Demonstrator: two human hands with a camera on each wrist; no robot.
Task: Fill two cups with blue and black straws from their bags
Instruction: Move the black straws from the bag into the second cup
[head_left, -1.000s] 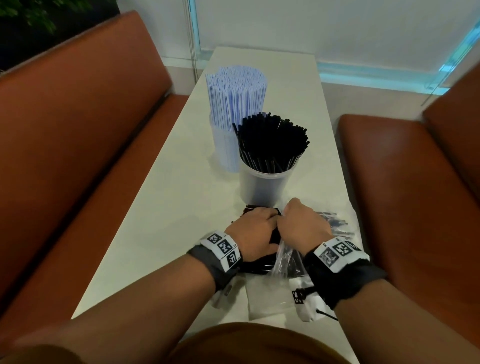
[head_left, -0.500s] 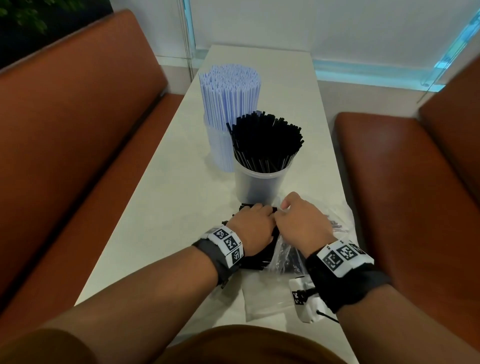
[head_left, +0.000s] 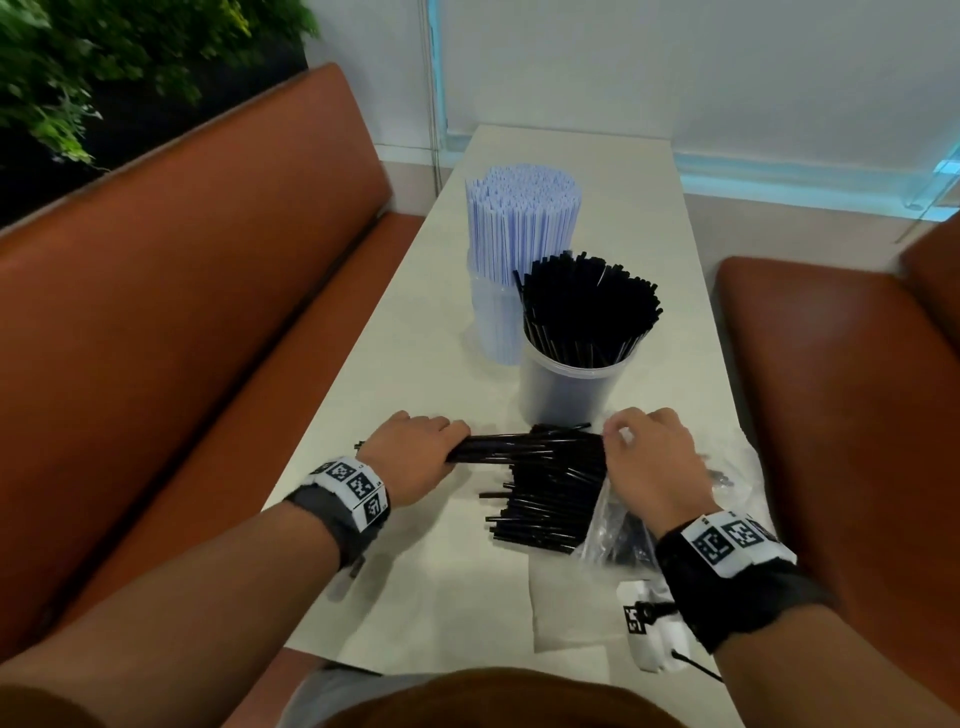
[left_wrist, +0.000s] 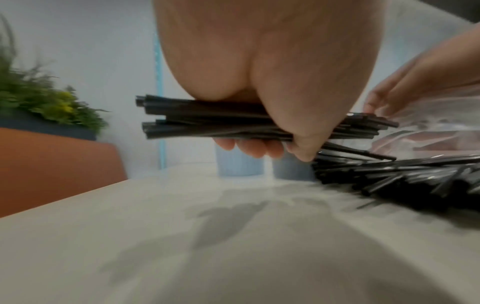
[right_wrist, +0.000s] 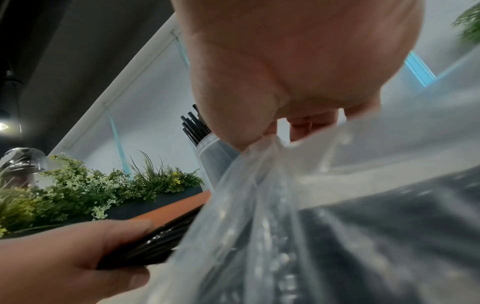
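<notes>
Standing on the pale table (head_left: 395, 374), two translucent cups sit touching one behind the other: the far cup (head_left: 491, 322) is packed with upright blue straws (head_left: 522, 223), and the near cup (head_left: 571, 395) holds a fanned bunch of black straws (head_left: 589, 306). Just near of that cup, a clear plastic bag (head_left: 613, 525) lies at the right, with a loose pile of black straws (head_left: 550, 499) spilling leftward out of its mouth onto the tabletop. The left hand (head_left: 410, 460) has its fingers and thumb curled round a handful of black straws (left_wrist: 207, 123), held level just above the table, their right ends reaching toward the bag. The right hand (head_left: 652, 462) pinches the bag's mouth edge (right_wrist: 262, 150) between thumb and fingertips, lifting the plastic. A second clear bag (head_left: 737, 467) lies crumpled at the table's right edge. Orange-brown bench seats (head_left: 171, 338) flank the table on both sides, and green foliage (head_left: 104, 62) stands behind the left bench back.
</notes>
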